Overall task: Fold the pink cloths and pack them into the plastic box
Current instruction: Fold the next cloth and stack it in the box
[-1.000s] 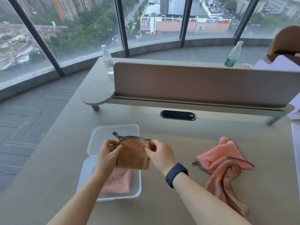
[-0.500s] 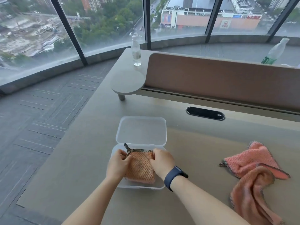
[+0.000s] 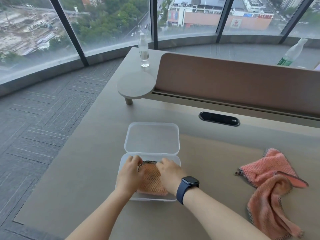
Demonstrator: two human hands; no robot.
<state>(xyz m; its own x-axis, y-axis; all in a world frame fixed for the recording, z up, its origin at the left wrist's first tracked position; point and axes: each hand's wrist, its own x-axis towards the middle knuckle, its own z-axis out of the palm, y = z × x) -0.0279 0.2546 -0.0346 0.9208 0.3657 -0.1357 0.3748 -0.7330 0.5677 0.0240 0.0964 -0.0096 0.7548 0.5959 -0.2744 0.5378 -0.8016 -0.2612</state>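
- The plastic box (image 3: 125,196) sits open on the desk (image 3: 86,170), its lid (image 3: 152,138) lying flat just beyond it
- A folded pink cloth (image 3: 151,181) lies inside the box, dark trim at its far edge
- The left hand (image 3: 129,175) grips the cloth's left side, fingers curled over the far corner; the right hand (image 3: 170,174), a dark watch (image 3: 188,183) on its wrist, holds the right side likewise
- Two loose pink cloths (image 3: 270,186) lie crumpled and overlapping to the right, well apart from the box
- A clear bottle (image 3: 143,51) stands at the desk's far end
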